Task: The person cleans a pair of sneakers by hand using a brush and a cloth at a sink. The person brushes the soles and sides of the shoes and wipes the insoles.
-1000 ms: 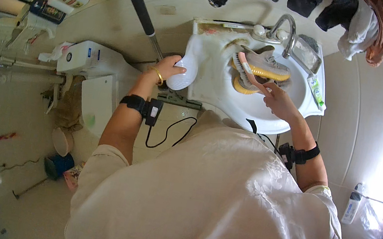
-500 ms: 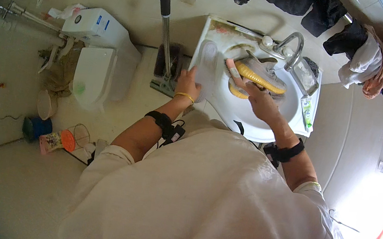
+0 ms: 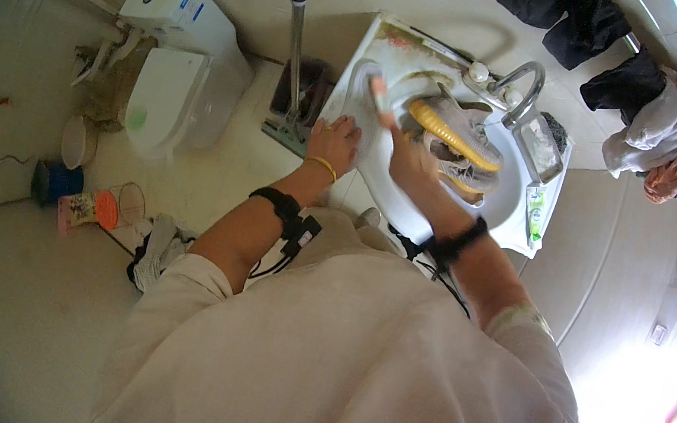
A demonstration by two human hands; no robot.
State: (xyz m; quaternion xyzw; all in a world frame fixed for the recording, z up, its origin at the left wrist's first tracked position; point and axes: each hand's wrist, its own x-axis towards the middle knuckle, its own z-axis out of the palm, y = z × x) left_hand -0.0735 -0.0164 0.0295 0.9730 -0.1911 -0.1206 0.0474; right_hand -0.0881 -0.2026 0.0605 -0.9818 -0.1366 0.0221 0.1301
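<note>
Leaning over the white sink (image 3: 408, 213), the person rests the left hand (image 3: 333, 142) flat with fingers spread on its rim, while the right hand (image 3: 410, 159) is clamped around a brush (image 3: 379, 95) just beside 2 yellow-soled shoes (image 3: 461, 138) lying in the basin, under the faucet (image 3: 525, 86).

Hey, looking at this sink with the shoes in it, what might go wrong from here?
1. The left hand rests on the wet-looking rim of the sink; it might slip.
2. The right hand holds a brush over the shoes; scrubbing may splash water onto the floor.
3. A dangling wrist cable could get wet.
</note>
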